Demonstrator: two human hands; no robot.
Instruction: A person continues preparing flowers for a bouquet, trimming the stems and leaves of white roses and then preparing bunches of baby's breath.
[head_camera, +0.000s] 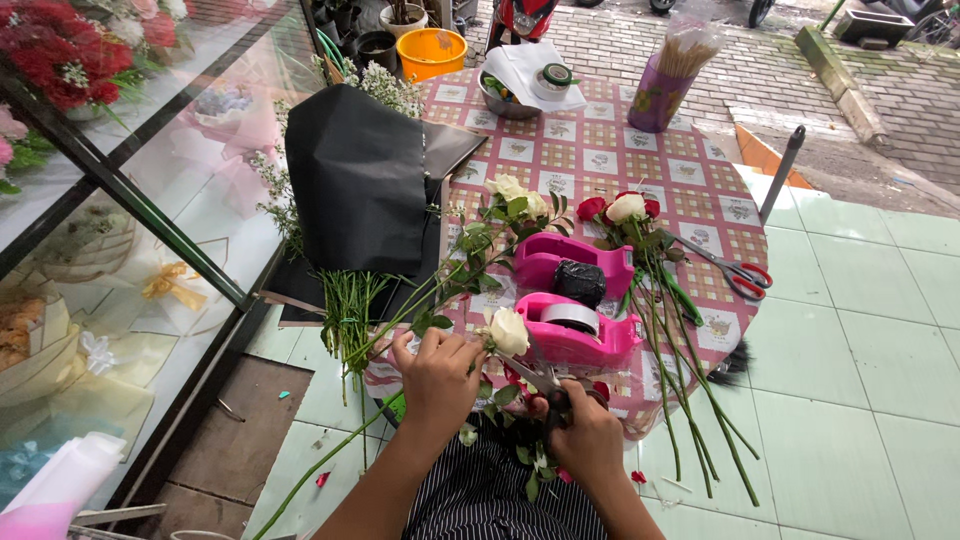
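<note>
1. Gripping a long green stem, the left hand is closed around a white rose, whose bloom sits just beyond the fingers at the near edge of the round table.
2. The right hand is wrapped around the dark handles of scissors, blades pointing toward the rose stem just below the bloom.
3. Both hands work off the table's near rim, above a striped apron; green tiled floor lies open to the right.
4. Two glossy pink plastic tape dispensers crowd the edge just beyond the rose.
5. Loose roses overhang the rim, thin stems trailing down.
6. Matte black wrapping paper covers a bouquet at left, beside a glass display case.
7. Red-handled scissors lie near the right edge of the checked cloth.
</note>
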